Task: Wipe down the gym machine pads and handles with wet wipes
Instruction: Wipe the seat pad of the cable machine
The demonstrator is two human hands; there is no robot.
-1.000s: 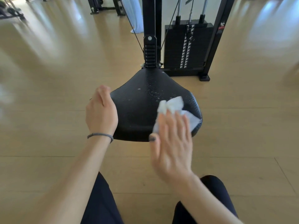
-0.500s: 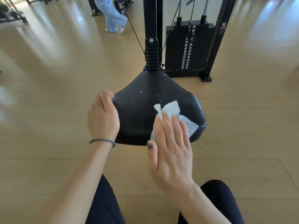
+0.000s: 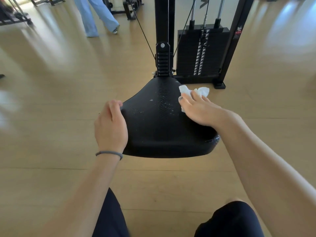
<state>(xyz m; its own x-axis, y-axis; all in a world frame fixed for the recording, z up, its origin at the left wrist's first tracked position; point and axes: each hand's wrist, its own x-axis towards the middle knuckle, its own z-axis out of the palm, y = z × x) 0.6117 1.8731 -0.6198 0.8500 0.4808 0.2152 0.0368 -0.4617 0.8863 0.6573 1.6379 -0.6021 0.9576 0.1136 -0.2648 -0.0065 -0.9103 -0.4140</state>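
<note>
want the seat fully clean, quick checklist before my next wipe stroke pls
1. Wet wipe under the right hand, on the pad: ok, at the far right edge.
2. Left hand steadying the seat pad: ok, it grips the left edge.
3. Pale specks mid-pad cleared: not ok.
4. Near half of the pad wiped: cannot tell.
5. Wipe spread flat: not ok, bunched.
6. Passer-by clear of the machine: ok, far off.

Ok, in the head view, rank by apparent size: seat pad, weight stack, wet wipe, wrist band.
1. Seat pad, though it is nearest the camera.
2. Weight stack, farther back, so real size is unsure.
3. Wet wipe, partly under the right hand.
4. Wrist band.
</note>
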